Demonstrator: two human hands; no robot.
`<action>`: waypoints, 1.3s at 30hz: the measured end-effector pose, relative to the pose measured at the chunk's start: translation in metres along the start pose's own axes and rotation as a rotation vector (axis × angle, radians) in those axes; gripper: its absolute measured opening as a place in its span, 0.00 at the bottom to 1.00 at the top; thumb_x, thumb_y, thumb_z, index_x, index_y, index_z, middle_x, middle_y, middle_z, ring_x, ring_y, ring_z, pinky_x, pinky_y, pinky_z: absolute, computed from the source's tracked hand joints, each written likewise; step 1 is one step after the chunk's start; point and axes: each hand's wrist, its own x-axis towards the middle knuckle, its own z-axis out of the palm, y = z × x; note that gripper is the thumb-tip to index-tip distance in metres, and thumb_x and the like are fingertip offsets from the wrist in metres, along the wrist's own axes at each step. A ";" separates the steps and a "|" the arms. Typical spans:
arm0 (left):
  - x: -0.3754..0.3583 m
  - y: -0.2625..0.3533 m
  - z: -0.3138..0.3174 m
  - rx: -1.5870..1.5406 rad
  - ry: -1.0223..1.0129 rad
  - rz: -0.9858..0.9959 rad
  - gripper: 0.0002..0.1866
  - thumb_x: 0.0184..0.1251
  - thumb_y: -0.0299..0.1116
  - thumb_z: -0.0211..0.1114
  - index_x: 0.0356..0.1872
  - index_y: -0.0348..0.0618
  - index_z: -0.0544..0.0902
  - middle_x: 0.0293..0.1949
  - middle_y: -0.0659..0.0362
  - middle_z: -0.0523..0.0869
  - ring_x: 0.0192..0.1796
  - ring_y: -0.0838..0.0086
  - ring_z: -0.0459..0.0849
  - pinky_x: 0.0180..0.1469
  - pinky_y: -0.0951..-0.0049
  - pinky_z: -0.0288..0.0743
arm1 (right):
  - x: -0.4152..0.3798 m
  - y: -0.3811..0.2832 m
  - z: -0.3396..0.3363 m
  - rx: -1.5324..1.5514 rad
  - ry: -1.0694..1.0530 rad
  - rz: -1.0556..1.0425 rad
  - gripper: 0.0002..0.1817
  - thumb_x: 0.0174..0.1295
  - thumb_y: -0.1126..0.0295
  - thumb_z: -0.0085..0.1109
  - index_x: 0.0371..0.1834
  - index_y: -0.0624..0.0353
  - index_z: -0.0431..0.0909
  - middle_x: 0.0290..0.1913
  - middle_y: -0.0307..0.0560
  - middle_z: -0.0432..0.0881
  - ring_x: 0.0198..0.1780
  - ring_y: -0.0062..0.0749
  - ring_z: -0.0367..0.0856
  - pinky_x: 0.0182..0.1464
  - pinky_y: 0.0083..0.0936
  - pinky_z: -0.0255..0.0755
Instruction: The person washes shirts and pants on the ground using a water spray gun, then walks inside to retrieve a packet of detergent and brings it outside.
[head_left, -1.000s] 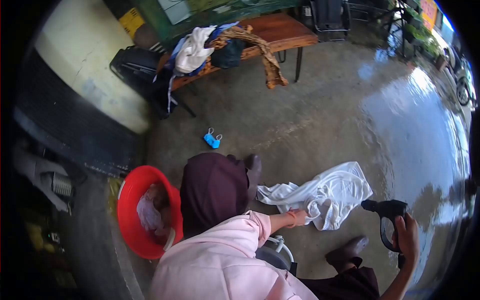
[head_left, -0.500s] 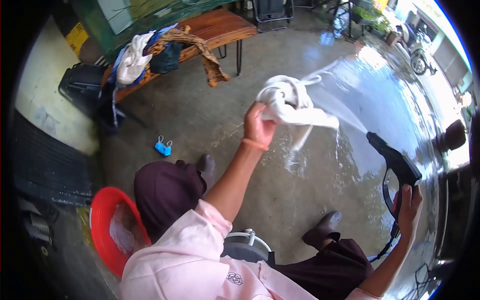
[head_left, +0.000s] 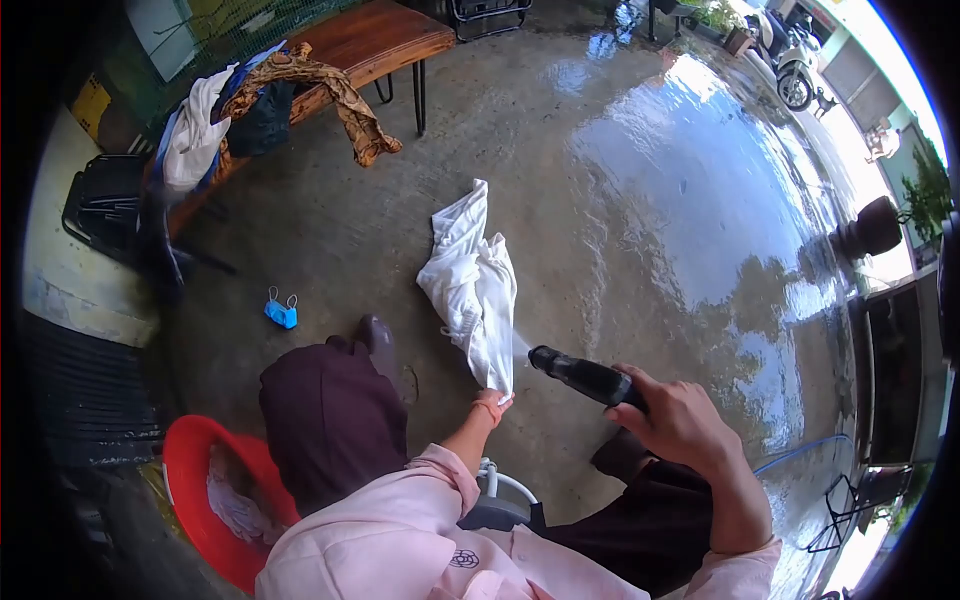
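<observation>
The left hand (head_left: 492,402) is clenched on the near end of the white cloth (head_left: 474,295), which is spread, rumpled, over the floor (head_left: 540,220). The black spray gun (head_left: 582,375) is gripped by the right hand (head_left: 683,420), and a fine spray is directed from its nozzle at the cloth, while pale fabric (head_left: 236,508) is held in the red tub (head_left: 192,505)
</observation>
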 end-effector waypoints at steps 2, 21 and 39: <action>0.004 -0.003 -0.002 0.002 0.084 -0.056 0.19 0.63 0.19 0.50 0.56 0.38 0.71 0.50 0.48 0.79 0.43 0.58 0.83 0.46 0.59 0.79 | 0.013 -0.007 0.001 0.014 0.075 -0.078 0.28 0.62 0.48 0.53 0.58 0.55 0.70 0.23 0.56 0.80 0.30 0.54 0.81 0.33 0.43 0.71; 0.005 0.064 0.005 0.682 0.696 0.768 0.50 0.40 0.42 0.78 0.65 0.39 0.60 0.60 0.45 0.70 0.64 0.53 0.68 0.65 0.61 0.63 | 0.065 -0.003 -0.001 0.014 0.006 -0.089 0.27 0.64 0.45 0.50 0.55 0.56 0.72 0.26 0.58 0.80 0.30 0.55 0.80 0.33 0.44 0.71; -0.036 0.105 0.004 1.392 0.344 1.463 0.17 0.49 0.21 0.55 0.43 0.44 0.81 0.37 0.51 0.82 0.41 0.53 0.79 0.41 0.54 0.74 | 0.027 0.019 -0.036 0.086 0.036 -0.020 0.25 0.64 0.45 0.49 0.49 0.55 0.76 0.27 0.56 0.81 0.34 0.54 0.80 0.36 0.44 0.71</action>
